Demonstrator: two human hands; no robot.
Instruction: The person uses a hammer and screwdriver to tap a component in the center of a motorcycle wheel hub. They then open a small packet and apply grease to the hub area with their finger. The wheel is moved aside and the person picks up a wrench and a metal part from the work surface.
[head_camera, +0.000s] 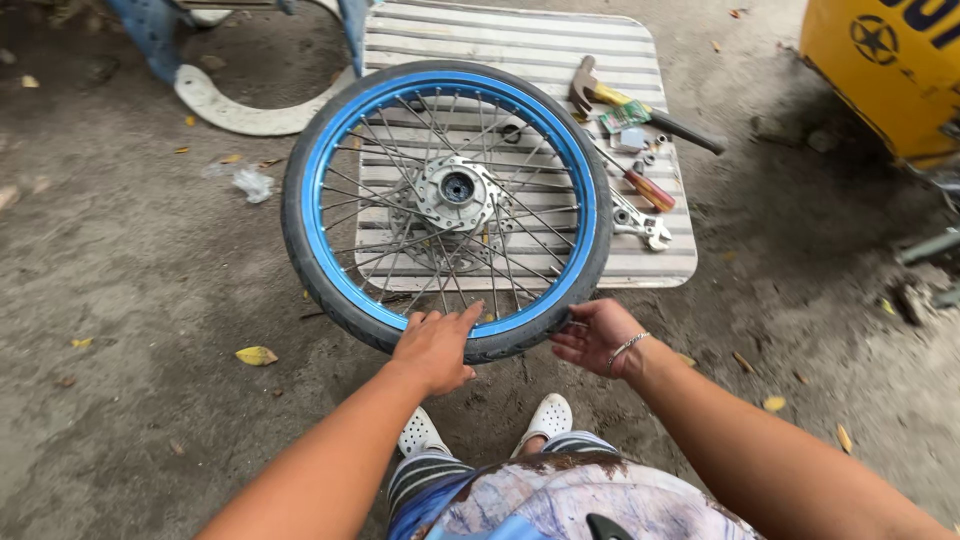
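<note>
On the bare concrete ground, just ahead of the person's white perforated clogs (546, 415), a spoked motorcycle wheel (446, 208) lies mostly flat, its far half resting on a ribbed, pale striped board (520, 45) and its near edge overhanging toward the person. Its rim (312, 200) is bright blue, wrapped in a thin black tyre (291, 225), and a silver hub (457, 189) sits at the centre with wire spokes fanning out. At the near edge of the wheel, the left hand (435, 347) lies palm down over the tyre, fingers loosely spread and reaching across onto the blue rim. The right hand (596, 335), with a thin bracelet (626, 348) at the wrist, is turned palm up just beside it, its fingers curled against the tyre's outer edge; whether they truly clamp the rubber I cannot tell. Both hands touch the same near section of the wheel, a little apart from each other. On the board to the right of the wheel lie a hammer (640, 105) with a yellow and black handle, a red-handled screwdriver (645, 187) and a steel wrench (640, 224). Farther right stands a yellow metal body (880, 70).
</note>
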